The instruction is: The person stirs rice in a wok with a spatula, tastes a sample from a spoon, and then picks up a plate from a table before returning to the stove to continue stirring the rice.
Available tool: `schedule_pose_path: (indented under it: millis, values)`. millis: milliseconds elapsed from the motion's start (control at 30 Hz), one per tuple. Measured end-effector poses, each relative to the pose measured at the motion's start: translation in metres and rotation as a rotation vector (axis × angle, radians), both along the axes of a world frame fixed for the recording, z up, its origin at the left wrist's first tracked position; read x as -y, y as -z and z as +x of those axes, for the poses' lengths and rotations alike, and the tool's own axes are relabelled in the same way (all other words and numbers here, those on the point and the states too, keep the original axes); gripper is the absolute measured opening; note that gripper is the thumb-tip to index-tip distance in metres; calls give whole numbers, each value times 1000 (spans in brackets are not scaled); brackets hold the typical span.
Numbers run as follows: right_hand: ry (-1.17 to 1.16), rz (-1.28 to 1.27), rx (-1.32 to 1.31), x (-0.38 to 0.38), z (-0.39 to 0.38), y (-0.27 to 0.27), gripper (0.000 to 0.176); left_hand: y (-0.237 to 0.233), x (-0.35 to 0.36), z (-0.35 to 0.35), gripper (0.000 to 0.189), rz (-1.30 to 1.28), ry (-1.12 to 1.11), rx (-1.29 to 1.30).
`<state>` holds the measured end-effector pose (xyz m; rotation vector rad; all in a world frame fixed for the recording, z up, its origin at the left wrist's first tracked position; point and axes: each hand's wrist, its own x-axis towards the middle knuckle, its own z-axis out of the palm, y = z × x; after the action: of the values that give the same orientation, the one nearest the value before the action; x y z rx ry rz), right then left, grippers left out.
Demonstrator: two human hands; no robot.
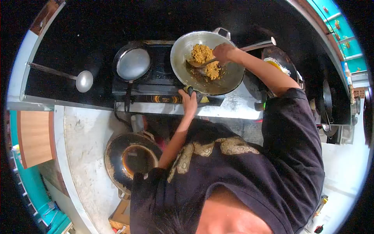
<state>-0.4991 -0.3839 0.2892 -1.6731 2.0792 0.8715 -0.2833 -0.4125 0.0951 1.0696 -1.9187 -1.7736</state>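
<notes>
right grip (224, 53) clamps spatula (210, 61), tip partly hidden in food (202, 52); left grip (188, 100) clamps wok's (233, 76) near handle (191, 91) by stove's (161, 84) front edge.

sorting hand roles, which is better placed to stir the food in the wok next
Right, probably: the right hand holds the utensil, its end in the food, while the left hand holds the near side of the wok.

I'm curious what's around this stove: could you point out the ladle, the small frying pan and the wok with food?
Ladle (84, 81): head view, on its bowl.
Small frying pan (134, 64): head view, on its inner base.
Wok (179, 54): head view, on its bare inner wall.
</notes>
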Motion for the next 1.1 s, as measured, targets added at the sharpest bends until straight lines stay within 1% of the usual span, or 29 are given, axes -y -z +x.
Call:
schedule_pose_path:
  millis: [33,67,100,167,200,267,300,333,367,400,433,500,533,600,633,667,767,833,900,933,967,1000,1033,1067,1100]
  values:
    - [15,-38,10,3,-7,0,29,-4,0,-2,72,-19,-24,-16]
    - [162,-74,159,2,-16,-3,30,-8,0,-1,72,56,-11,-3]
    - [273,-22,240,6,-22,-2,31,-12,3,-2,72,66,-7,7]
    - [520,91,416,5,-4,-22,31,-19,1,1,72,91,23,48]
    - [448,65,420,7,8,-33,29,6,-6,-4,70,-69,-41,67]
    - [367,67,258,13,4,-13,29,6,-9,-3,70,-65,-44,23]
    - [323,67,175,15,-7,6,28,4,-9,-3,70,-64,-50,-1]
    - [190,-28,170,11,-23,19,29,-7,-8,-3,70,-21,-29,1]
    - [55,-125,149,11,-19,10,31,-24,-5,0,70,23,-13,6]
    - [291,-25,227,18,-18,-3,32,-33,-3,3,70,68,0,14]
    - [525,82,302,30,-4,-22,34,-31,-1,2,71,68,-4,21]
    - [487,114,327,40,-3,-19,35,-16,-4,0,72,73,4,40]
    - [476,127,342,40,-3,-16,36,-9,-6,-1,73,28,4,44]
    - [432,158,236,39,-1,-14,34,3,-7,-1,73,-73,3,45]
    - [397,170,174,43,-3,-15,34,-2,-6,-2,73,-58,10,42]
    - [527,102,266,40,-13,-11,33,-7,-6,-1,74,-39,13,40]
    - [619,28,384,38,-15,-12,18,-16,-2,-2,72,39,20,12]
    - [607,31,358,39,-15,-6,25,-25,-4,1,70,74,62,43]
    - [606,11,285,40,-20,3,33,-12,-6,0,70,40,40,8]
    - [503,-83,297,29,-22,1,29,-6,-7,-1,70,30,29,-8]
    - [483,-46,255,31,-16,-4,29,2,-8,-2,71,20,14,-27]
    - [459,-9,210,35,-9,-8,28,14,-10,-5,74,-71,-12,37]
    - [435,29,161,37,-1,-15,28,7,-7,-6,74,-55,-5,27]
    - [470,54,169,36,10,-21,29,1,-8,-5,75,-33,9,25]
    - [398,-17,166,32,6,-7,30,-4,-11,-2,75,-8,32,28]
